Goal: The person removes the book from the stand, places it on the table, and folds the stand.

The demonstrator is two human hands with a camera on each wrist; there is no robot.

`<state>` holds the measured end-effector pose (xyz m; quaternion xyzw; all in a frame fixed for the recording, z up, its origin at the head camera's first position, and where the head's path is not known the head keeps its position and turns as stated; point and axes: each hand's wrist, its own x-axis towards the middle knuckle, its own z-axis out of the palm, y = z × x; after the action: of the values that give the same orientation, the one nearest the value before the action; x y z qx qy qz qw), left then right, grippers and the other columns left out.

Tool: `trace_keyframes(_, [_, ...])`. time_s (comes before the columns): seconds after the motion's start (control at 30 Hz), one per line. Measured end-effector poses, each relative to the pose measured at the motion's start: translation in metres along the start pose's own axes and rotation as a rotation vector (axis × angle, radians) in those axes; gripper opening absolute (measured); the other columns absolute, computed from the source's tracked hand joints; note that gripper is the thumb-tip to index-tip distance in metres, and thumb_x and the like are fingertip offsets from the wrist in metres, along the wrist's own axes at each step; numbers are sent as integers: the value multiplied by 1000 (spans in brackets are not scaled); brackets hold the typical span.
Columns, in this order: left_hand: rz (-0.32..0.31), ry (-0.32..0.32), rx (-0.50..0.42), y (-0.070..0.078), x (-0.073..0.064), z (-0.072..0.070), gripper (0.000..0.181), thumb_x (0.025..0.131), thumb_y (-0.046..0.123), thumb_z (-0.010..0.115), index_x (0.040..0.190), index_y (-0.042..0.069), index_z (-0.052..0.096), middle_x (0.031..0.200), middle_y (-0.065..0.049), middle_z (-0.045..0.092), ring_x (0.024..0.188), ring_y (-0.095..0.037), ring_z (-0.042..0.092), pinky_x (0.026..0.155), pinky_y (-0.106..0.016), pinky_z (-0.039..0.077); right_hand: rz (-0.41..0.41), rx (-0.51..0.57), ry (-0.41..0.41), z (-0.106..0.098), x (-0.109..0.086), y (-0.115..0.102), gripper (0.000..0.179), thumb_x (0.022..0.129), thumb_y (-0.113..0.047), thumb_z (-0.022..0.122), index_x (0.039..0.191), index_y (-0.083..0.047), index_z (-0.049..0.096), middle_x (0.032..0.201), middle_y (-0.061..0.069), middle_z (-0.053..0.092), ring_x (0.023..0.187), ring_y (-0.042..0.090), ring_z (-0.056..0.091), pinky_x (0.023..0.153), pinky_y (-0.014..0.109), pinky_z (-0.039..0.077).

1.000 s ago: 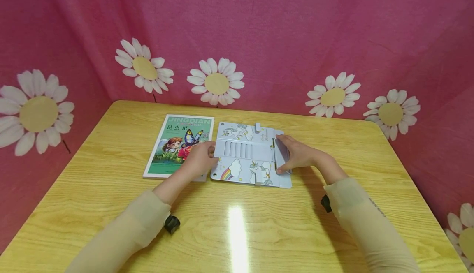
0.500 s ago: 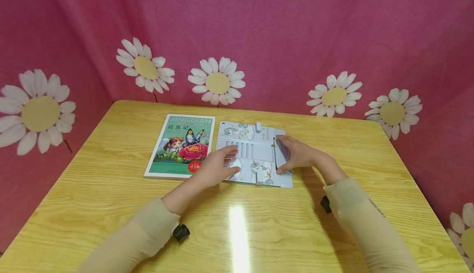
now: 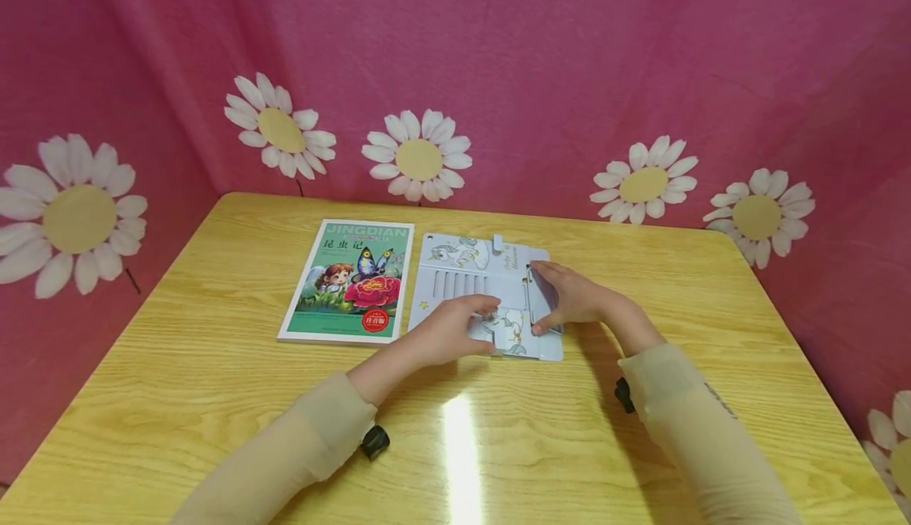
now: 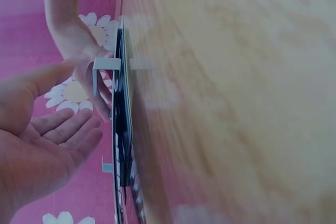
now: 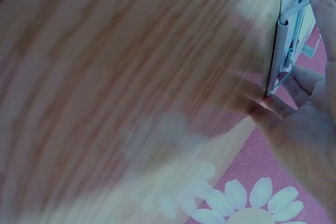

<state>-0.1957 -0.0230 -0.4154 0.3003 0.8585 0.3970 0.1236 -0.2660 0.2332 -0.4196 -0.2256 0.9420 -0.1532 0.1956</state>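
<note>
A pale folding book stand [image 3: 461, 281] with unicorn and rainbow prints lies flat on the table, its slotted middle strip facing up. My right hand [image 3: 582, 300] grips the raised ledge [image 3: 542, 300] at its right end, thumb on the near side and fingers on the far side. Over the near half of the stand is my left hand [image 3: 447, 334], thumb and fingers spread apart with nothing between them. Its fingertips are close to the near page clip [image 3: 497, 341]. In the left wrist view, that palm [image 4: 37, 156] faces the stand's edge [image 4: 122, 103] and a bent clip [image 4: 106, 64].
A children's book [image 3: 306, 325] with a green cover and butterfly lies left of the stand. Another page clip [image 3: 497, 245] stands on the stand's far side. Behind the wooden table [image 3: 213, 288] hangs a pink curtain [image 3: 519, 114] with daisies.
My left hand has left the stand's left edge and moved right across its near half toward the near clip. My right hand stays at the ledge.
</note>
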Motion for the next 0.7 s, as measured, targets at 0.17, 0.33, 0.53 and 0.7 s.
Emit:
trace_keyframes(0.17, [9,-58,84,2,7,4,62,78,19,77,133,3,52,120,-8,64,114,-19,57,103,-33,41,8,-2,-6,-1,-1,-1,123,62,-57,81,150,-3,14,155,22,17,141,40,15,112,55,20])
trace_keyframes(0.33, [50,-115,187,4,14,5,51,79,20,77,125,5,60,116,-4,65,108,-16,58,98,-28,43,10,-2,-7,-1,-1,-2,122,63,-55,81,150,-2,15,154,22,17,141,41,16,112,55,20])
trace_keyframes(0.53, [86,-146,206,5,18,2,41,77,19,79,114,5,67,110,-5,67,100,-16,60,90,-26,47,7,-4,-7,-2,-2,-2,120,63,-53,81,150,-2,16,154,22,16,141,41,15,112,55,19])
trace_keyframes(0.7, [81,-146,191,6,18,0,38,77,18,79,112,5,69,108,-5,67,98,-17,60,89,-28,47,2,-5,-5,-2,-3,-3,120,64,-53,81,150,-2,16,154,23,17,141,41,16,112,55,19])
